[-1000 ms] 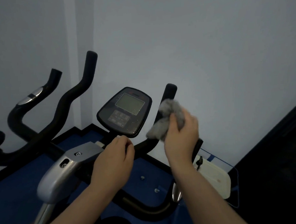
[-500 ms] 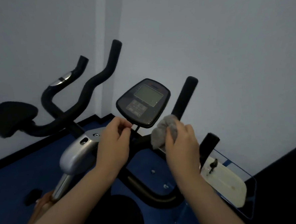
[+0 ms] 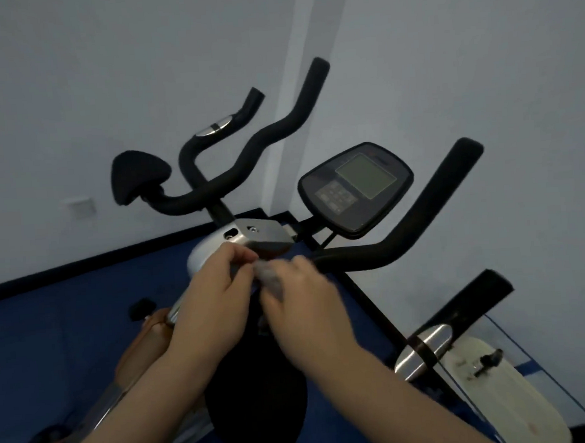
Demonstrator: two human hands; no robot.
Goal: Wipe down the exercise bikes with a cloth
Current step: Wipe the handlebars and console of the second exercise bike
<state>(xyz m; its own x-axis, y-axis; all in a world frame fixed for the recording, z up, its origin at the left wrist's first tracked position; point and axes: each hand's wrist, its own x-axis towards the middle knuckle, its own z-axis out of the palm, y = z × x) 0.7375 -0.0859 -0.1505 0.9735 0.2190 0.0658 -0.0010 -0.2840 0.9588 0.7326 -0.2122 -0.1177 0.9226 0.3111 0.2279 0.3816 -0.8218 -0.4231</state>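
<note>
The exercise bike in front of me has a black console [image 3: 356, 190] with a grey screen, black handlebars [image 3: 401, 228] and a silver stem housing [image 3: 251, 237]. Both hands meet just below that housing. A small grey cloth [image 3: 270, 279] is bunched between them. My right hand [image 3: 306, 306] grips the cloth, blurred by motion. My left hand [image 3: 217, 301] has its fingers curled at the cloth's left edge and seems to pinch it. The black saddle [image 3: 257, 394] lies under my forearms.
A second bike's black saddle [image 3: 139, 176] and curved handlebars [image 3: 261, 134] stand to the left near the wall corner. At lower right a white flywheel cover [image 3: 493, 390] sits behind a clear guard. The floor is blue [image 3: 51, 338], the walls pale grey.
My right hand carried the cloth down from the right handlebar grip to the stem housing. My left hand stayed by the stem and closed in on the cloth. The view swung right and down.
</note>
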